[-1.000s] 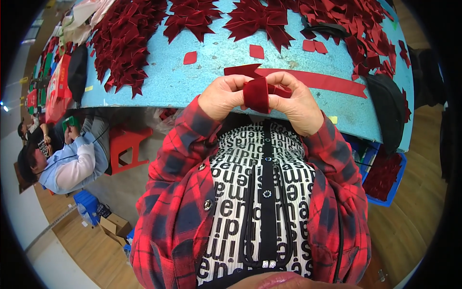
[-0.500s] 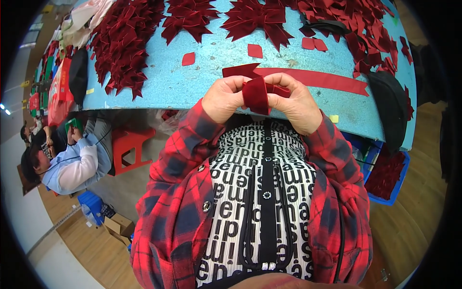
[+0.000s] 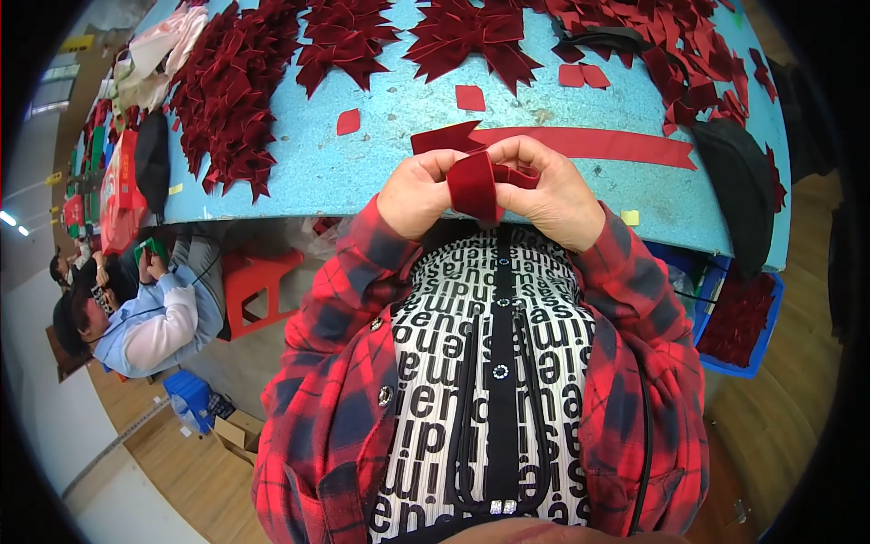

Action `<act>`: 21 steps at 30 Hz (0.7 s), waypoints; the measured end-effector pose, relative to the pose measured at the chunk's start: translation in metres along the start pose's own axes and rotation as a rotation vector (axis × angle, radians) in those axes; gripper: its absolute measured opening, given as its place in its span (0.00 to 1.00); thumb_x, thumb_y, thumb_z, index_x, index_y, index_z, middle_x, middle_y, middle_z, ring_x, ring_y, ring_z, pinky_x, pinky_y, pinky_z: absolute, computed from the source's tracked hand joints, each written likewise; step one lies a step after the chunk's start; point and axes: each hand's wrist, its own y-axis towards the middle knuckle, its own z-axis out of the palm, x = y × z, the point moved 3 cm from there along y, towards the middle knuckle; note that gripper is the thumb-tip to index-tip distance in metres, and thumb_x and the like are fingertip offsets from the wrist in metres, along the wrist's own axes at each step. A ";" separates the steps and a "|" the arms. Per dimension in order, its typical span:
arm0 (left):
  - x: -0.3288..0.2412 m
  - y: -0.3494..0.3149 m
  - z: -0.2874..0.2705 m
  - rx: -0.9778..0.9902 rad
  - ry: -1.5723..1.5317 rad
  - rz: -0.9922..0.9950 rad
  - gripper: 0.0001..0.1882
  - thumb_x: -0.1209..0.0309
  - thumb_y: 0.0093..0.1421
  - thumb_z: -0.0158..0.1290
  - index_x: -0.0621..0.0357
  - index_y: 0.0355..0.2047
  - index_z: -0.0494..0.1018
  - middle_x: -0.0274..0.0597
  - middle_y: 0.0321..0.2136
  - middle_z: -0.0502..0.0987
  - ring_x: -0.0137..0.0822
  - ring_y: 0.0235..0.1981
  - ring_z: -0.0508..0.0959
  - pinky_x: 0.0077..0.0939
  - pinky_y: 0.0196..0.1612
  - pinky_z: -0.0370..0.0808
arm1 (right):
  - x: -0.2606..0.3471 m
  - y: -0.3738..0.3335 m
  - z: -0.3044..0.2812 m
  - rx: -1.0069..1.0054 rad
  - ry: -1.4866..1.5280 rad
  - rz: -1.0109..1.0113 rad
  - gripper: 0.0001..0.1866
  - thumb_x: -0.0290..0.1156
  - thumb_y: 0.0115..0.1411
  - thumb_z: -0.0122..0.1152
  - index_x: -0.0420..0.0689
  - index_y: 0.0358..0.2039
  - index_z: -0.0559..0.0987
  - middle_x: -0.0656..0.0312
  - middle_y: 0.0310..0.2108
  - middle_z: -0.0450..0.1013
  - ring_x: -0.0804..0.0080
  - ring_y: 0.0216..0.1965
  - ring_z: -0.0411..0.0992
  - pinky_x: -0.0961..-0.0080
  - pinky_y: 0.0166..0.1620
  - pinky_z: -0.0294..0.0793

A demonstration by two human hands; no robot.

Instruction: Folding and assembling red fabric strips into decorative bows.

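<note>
Between my hands, just over the near edge of the blue table, is a dark red velvet ribbon (image 3: 473, 185) bent into a loop. My left hand (image 3: 417, 192) pinches the loop's left side. On its other side, my right hand (image 3: 555, 194) grips the ribbon between thumb and fingers. A notched ribbon end (image 3: 446, 138) sticks out beyond my left fingers. Behind my hands a long red ribbon strip (image 3: 616, 145) stretches right across the table, its end cut to a V. Whether that strip joins the held loop is hidden by my fingers.
Finished red bows (image 3: 231, 100) are heaped at the left of the blue table (image 3: 299, 181). Small red squares (image 3: 469, 98) lie beyond my hands. Cut red pieces (image 3: 698, 54) and a black cloth (image 3: 736, 190) lie right. A blue crate (image 3: 766, 331), red stool (image 3: 258, 290) and seated person (image 3: 154, 317) are nearby.
The ribbon loop has turned slightly, so its wide front face shows more. Both hands keep their hold. The whole view has shifted a little.
</note>
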 end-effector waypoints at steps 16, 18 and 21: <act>0.004 0.008 0.003 -0.035 -0.080 0.056 0.12 0.68 0.60 0.56 0.60 0.42 0.75 0.32 0.29 0.78 0.21 0.26 0.73 0.16 0.32 0.69 | 0.002 -0.005 -0.016 0.039 0.116 0.008 0.17 0.22 0.60 0.53 0.36 0.51 0.73 0.61 0.44 0.75 0.79 0.44 0.72 0.80 0.50 0.72; 0.003 0.007 0.002 -0.039 -0.069 0.046 0.12 0.68 0.60 0.56 0.61 0.42 0.75 0.32 0.29 0.78 0.20 0.26 0.73 0.15 0.31 0.69 | 0.002 -0.005 -0.014 0.037 0.123 0.007 0.17 0.22 0.60 0.53 0.36 0.51 0.73 0.61 0.44 0.75 0.79 0.44 0.72 0.80 0.50 0.72; 0.004 0.007 -0.001 -0.026 -0.094 0.027 0.13 0.71 0.59 0.56 0.62 0.43 0.74 0.33 0.32 0.79 0.22 0.29 0.75 0.16 0.34 0.70 | 0.001 -0.004 -0.013 0.027 0.135 0.005 0.17 0.22 0.60 0.54 0.36 0.51 0.73 0.61 0.44 0.75 0.79 0.44 0.73 0.80 0.50 0.72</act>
